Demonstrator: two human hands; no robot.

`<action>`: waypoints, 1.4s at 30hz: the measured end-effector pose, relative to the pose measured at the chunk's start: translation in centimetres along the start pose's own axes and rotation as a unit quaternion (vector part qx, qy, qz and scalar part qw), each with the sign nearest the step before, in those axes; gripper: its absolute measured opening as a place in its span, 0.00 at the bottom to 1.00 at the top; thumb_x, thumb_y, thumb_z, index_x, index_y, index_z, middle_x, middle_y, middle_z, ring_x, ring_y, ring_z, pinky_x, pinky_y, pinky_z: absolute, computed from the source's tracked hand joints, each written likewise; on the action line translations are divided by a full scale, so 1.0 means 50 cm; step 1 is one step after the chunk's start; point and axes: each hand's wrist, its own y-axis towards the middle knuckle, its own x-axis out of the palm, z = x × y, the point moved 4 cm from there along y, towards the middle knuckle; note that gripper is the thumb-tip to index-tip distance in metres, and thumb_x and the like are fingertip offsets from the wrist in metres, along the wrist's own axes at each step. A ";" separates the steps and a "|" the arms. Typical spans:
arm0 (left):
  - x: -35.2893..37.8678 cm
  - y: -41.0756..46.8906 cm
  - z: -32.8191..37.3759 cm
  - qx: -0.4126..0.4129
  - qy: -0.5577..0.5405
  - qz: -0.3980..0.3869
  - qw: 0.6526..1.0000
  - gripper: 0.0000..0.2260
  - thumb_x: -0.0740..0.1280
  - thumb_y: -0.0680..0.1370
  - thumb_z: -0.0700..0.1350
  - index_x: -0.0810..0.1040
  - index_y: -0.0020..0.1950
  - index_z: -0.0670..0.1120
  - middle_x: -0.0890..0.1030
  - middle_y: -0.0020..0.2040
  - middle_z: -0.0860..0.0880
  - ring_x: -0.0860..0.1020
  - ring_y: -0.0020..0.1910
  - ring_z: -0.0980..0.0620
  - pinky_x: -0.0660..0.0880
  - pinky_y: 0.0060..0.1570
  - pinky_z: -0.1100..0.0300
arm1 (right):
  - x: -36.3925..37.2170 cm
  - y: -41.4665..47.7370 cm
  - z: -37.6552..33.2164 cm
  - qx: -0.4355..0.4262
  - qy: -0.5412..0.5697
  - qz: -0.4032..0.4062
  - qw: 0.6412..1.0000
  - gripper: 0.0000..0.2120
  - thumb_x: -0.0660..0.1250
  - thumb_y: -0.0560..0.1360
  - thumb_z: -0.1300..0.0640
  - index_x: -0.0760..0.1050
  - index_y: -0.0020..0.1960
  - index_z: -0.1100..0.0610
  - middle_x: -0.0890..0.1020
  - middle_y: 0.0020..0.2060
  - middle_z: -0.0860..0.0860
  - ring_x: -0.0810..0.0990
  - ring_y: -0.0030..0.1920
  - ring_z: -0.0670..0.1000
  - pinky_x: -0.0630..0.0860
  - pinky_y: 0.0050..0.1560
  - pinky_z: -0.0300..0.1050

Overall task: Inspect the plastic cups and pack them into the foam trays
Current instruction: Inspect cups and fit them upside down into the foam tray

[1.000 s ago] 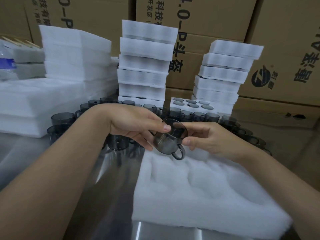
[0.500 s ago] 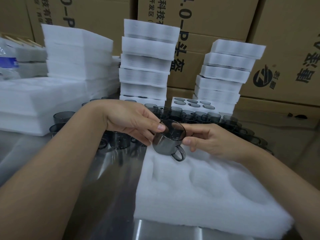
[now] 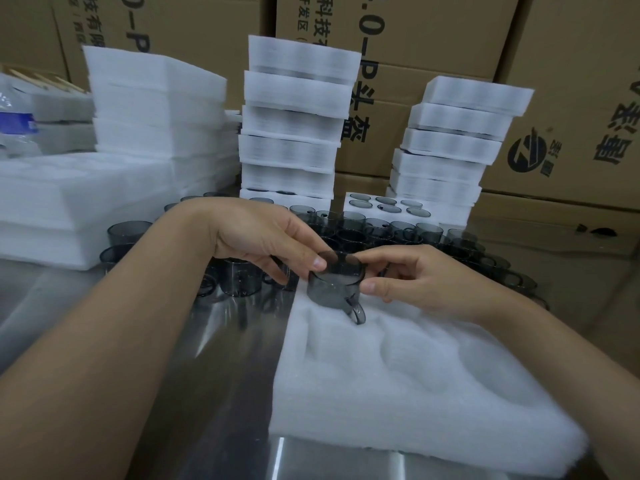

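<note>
Over the foam tray's (image 3: 398,393) far-left pocket, your left hand (image 3: 263,244) and right hand (image 3: 412,278) both pinch one smoky cup (image 3: 334,287) (handle toward you). Misaligned, that handle could snag the foam and tilt the cup.

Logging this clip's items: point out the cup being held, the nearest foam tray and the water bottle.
held grey cup (image 3: 329,292): head view, on its side wall.
foam tray (image 3: 381,420): head view, on the bare near edge.
water bottle (image 3: 15,121): head view, on its blue label.
</note>
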 end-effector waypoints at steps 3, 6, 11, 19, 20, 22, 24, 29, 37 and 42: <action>0.002 0.002 0.006 0.014 0.001 0.033 0.999 0.21 0.77 0.61 0.57 0.81 0.53 0.64 0.83 0.53 0.58 0.79 0.54 0.62 0.75 0.43 0.68 | -0.004 -0.002 0.003 0.010 0.001 0.007 1.000 0.23 0.71 0.63 0.38 0.77 0.58 0.34 0.82 0.44 0.43 0.80 0.42 0.51 0.76 0.53 0.62; 0.011 0.005 0.015 0.029 0.014 0.033 0.999 0.22 0.77 0.59 0.57 0.81 0.52 0.66 0.82 0.51 0.61 0.78 0.51 0.67 0.73 0.42 0.68 | -0.007 -0.005 0.002 0.012 -0.004 0.012 1.000 0.19 0.69 0.65 0.37 0.78 0.56 0.34 0.82 0.44 0.42 0.81 0.40 0.43 0.76 0.54 0.60; 0.025 0.012 0.022 0.003 0.102 0.012 0.995 0.20 0.75 0.64 0.54 0.81 0.55 0.61 0.82 0.44 0.65 0.77 0.39 0.70 0.70 0.47 0.65 | -0.006 -0.006 0.003 0.009 -0.007 0.005 1.000 0.12 0.69 0.68 0.41 0.82 0.51 0.38 0.81 0.43 0.41 0.79 0.41 0.45 0.76 0.49 0.49; 0.031 0.020 0.022 -0.024 0.147 0.041 0.988 0.18 0.77 0.67 0.48 0.79 0.54 0.61 0.78 0.51 0.57 0.75 0.32 0.69 0.71 0.40 0.68 | -0.007 -0.006 0.002 -0.004 0.009 -0.003 1.000 0.08 0.73 0.66 0.47 0.85 0.45 0.40 0.80 0.46 0.46 0.78 0.43 0.45 0.74 0.46 0.38; 0.033 0.019 0.023 -0.027 0.150 0.043 0.987 0.18 0.77 0.67 0.48 0.79 0.54 0.61 0.78 0.52 0.55 0.75 0.33 0.69 0.72 0.41 0.67 | -0.007 -0.007 0.003 -0.001 0.007 -0.007 1.000 0.08 0.72 0.66 0.46 0.85 0.45 0.41 0.80 0.46 0.46 0.77 0.43 0.43 0.73 0.45 0.36; 0.033 0.018 0.025 -0.034 0.159 0.044 0.986 0.17 0.77 0.67 0.50 0.79 0.54 0.62 0.79 0.52 0.56 0.75 0.33 0.68 0.73 0.42 0.67 | -0.008 -0.008 0.003 0.002 -0.001 -0.012 1.000 0.07 0.73 0.68 0.48 0.85 0.45 0.42 0.79 0.47 0.45 0.77 0.42 0.41 0.72 0.43 0.33; 0.034 0.015 0.026 -0.041 0.171 0.040 0.984 0.16 0.77 0.67 0.51 0.80 0.53 0.62 0.80 0.50 0.58 0.75 0.34 0.69 0.71 0.43 0.68 | -0.007 -0.009 0.003 0.004 -0.003 -0.012 1.000 0.06 0.73 0.71 0.52 0.85 0.46 0.42 0.79 0.47 0.45 0.76 0.42 0.40 0.72 0.43 0.32; 0.044 0.040 0.060 0.069 0.045 0.178 0.981 0.08 0.73 0.70 0.55 0.82 0.48 0.62 0.82 0.44 0.67 0.76 0.42 0.73 0.69 0.42 0.71 | -0.007 -0.007 0.002 -0.002 -0.008 0.005 1.000 0.06 0.74 0.72 0.55 0.85 0.46 0.45 0.79 0.47 0.46 0.78 0.45 0.43 0.74 0.46 0.35; 0.125 0.111 0.062 0.088 0.130 0.286 0.945 0.10 0.58 0.81 0.48 0.79 0.53 0.54 0.82 0.51 0.55 0.78 0.49 0.55 0.72 0.47 0.61 | -0.030 -0.014 0.009 0.050 -0.009 0.030 0.998 0.06 0.70 0.73 0.59 0.85 0.40 0.57 0.84 0.46 0.51 0.81 0.49 0.50 0.74 0.58 0.53; 0.143 0.113 0.059 0.051 0.238 0.231 0.942 0.12 0.54 0.81 0.49 0.76 0.57 0.55 0.79 0.44 0.57 0.78 0.32 0.57 0.68 0.33 0.63 | -0.125 -0.040 0.030 0.155 -0.029 0.217 0.963 0.06 0.68 0.74 0.51 0.83 0.42 0.47 0.86 0.40 0.46 0.81 0.37 0.43 0.73 0.40 0.40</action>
